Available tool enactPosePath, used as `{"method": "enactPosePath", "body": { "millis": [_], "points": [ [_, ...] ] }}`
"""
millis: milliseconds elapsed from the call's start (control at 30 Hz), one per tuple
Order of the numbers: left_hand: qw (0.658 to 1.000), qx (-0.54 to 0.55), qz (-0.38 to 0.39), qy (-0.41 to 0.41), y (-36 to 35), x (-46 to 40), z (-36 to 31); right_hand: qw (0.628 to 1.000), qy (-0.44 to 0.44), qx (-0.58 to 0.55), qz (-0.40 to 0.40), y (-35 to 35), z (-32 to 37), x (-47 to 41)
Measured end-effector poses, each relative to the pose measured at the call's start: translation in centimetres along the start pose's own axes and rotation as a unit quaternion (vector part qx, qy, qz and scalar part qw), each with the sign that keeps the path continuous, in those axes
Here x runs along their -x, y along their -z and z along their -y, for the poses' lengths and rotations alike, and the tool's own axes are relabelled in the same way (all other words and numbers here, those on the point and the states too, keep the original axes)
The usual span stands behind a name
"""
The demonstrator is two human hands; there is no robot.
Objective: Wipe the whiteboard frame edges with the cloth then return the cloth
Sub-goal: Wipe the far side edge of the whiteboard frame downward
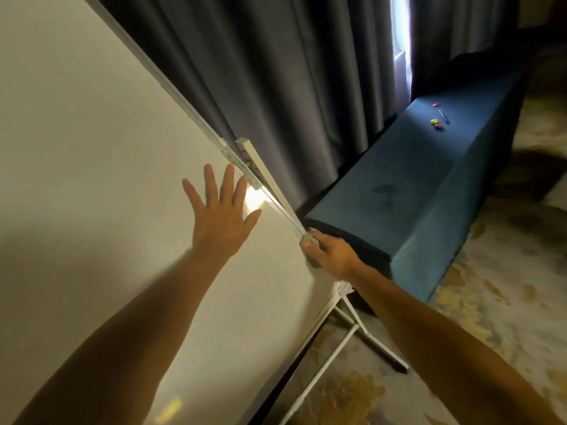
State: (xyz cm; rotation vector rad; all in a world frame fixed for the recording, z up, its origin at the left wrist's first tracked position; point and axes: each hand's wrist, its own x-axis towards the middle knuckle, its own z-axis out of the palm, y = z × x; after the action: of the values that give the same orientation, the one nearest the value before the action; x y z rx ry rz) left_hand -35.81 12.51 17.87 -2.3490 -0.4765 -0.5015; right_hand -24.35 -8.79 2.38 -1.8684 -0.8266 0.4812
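Dark grey curtains [260,87] hang behind the whiteboard [76,164], and a thin strip of bright light shows between them. Next to the curtains sits a long blue bench [414,194] with soft cloth on it. On top of it, far from us, we see small red and yellow round things [435,121] and a thin pen [444,116]. The floor has a carpet [506,256] with gold and grey patches.

We see the whiteboard tilted across the left side. Its silver frame edge [190,108] runs down along the right side of the board. White stand legs [362,335] spread out on the carpet below it.

Our left hand [221,216] lies flat on the white surface with its fingers [228,182] spread wide and holding nothing. One fingertip is just beside the frame edge, near a bright spot of light.

Our right hand [329,253] is lower down, right on the frame edge. Its fingers are closed around the cloth [310,242], a small grey bunch that touches the frame. We can see only a little bit of the cloth, because the hand hides most of it.
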Motion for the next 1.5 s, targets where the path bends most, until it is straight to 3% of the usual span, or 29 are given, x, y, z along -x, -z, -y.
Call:
{"method": "enactPosePath", "body": {
  "millis": [167,300,400,600,767,1000,1200,1500],
  "points": [
    [0.999,0.013,0.015,-0.033,1.0,0.0,-0.2,0.997,-0.050,-0.055,0.012,-0.1,-1.3,1.3],
    [0.981,-0.002,0.001,-0.194,0.6,2.4,-3.5,0.990,-0.092,-0.102,-0.013,-0.7,-1.3,1.7],
    [0.963,0.014,0.013,-0.267,0.0,4.3,-7.0,0.992,-0.100,-0.065,-0.031,-1.5,-0.5,2.3],
    [0.954,-0.040,0.022,-0.297,-1.5,6.3,-6.6,0.974,-0.145,0.089,-0.147,-3.9,0.0,4.4],
    [0.946,-0.028,0.032,-0.321,-1.8,8.1,-5.6,0.960,-0.193,-0.012,-0.202,-5.9,1.3,5.3],
    [0.935,-0.029,0.043,-0.351,-0.9,9.5,-4.6,0.952,-0.214,0.039,-0.215,-6.7,2.9,6.4],
    [0.937,-0.027,0.048,-0.346,-1.6,9.1,-4.0,0.939,-0.232,-0.057,-0.249,-6.7,3.3,6.2],
    [0.935,-0.040,0.043,-0.350,-2.4,8.9,-3.8,0.886,-0.237,-0.177,-0.357,-8.9,1.8,7.0]
  ]
}}
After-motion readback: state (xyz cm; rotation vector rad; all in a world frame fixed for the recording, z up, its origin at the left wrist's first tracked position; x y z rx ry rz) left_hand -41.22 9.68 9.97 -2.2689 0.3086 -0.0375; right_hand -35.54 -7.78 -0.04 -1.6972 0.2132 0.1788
